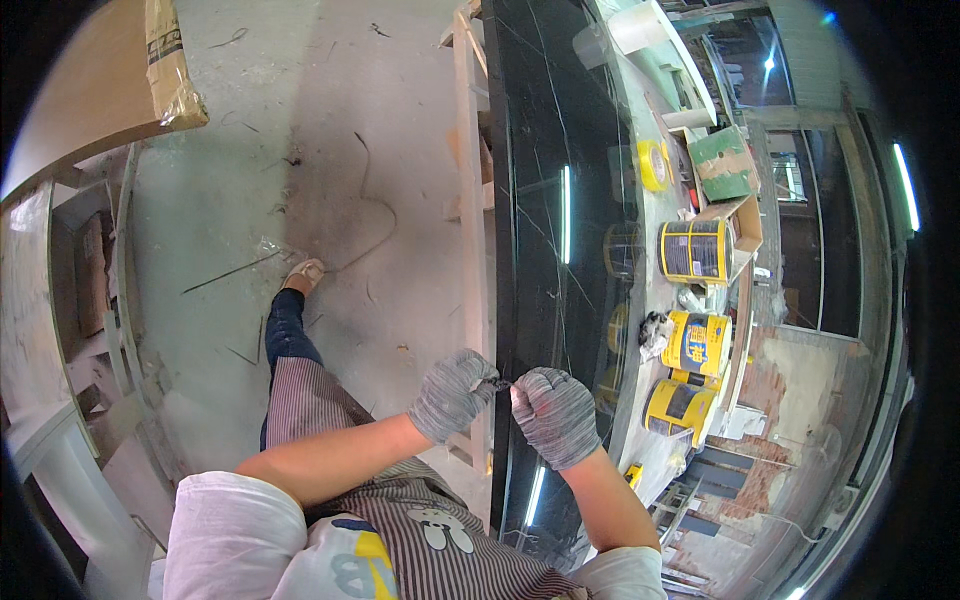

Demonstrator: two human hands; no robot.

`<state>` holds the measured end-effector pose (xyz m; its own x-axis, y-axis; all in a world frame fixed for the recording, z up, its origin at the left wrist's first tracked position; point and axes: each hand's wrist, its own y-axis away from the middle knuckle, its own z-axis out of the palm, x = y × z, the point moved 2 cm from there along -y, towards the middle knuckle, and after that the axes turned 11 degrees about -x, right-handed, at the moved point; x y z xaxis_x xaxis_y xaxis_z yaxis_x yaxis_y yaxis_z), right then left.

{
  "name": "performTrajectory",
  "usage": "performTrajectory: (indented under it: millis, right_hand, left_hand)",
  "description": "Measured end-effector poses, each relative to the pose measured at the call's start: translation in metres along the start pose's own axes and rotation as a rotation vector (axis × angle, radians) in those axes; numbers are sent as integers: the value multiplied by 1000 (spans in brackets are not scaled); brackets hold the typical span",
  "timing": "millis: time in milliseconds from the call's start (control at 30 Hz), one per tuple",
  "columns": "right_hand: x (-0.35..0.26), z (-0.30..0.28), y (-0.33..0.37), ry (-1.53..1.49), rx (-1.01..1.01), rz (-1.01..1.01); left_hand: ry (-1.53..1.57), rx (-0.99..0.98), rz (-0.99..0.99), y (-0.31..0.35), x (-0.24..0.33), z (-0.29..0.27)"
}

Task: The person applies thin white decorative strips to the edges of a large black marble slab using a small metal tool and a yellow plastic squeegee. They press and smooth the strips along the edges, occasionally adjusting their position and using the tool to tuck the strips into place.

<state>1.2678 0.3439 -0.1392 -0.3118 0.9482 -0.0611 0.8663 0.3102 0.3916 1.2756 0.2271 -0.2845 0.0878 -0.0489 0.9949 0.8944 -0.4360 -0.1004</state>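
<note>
Both of my hands wear grey knit gloves and meet in front of me, beside the near edge of a glossy black slab (545, 120) with thin white veins. My left hand (454, 393) is closed, its fingertips pinching a small dark scrap (502, 385). From the other side my right hand (555, 415) also closes its fingertips at that scrap. Its kind is too small to make out. The slab reflects a ceiling light and the cans behind it.
Along the slab's far side a ledge carries several yellow-and-black cans (693, 251), a yellow tape roll (653, 165) and a green-and-brown box (722, 165). A wooden frame (472, 180) borders the slab on the left. A large cardboard box (90, 90) sits far left; offcuts lie on the floor (230, 350).
</note>
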Motion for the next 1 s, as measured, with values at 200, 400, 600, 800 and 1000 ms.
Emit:
performTrajectory:
  millis: [200, 400, 600, 800, 1000]
  right_hand:
    - [-15, 17, 49, -25, -34, 61]
    - [-36, 8, 89, -96, 74, 55]
    - [-55, -20, 116, -260, 493, 4]
    - [-64, -32, 126, -371, 609, -18]
    - [-52, -26, 131, -439, 658, 34]
  left_hand:
    - [-30, -116, -12, 43, 6, 23]
    - [-334, -260, 159, 66, 16, 3]
    - [-399, -156, -282, 80, -45, -67]
    - [-142, -65, -197, 73, -76, -112]
    - [72, 6, -39, 43, 1, -123]
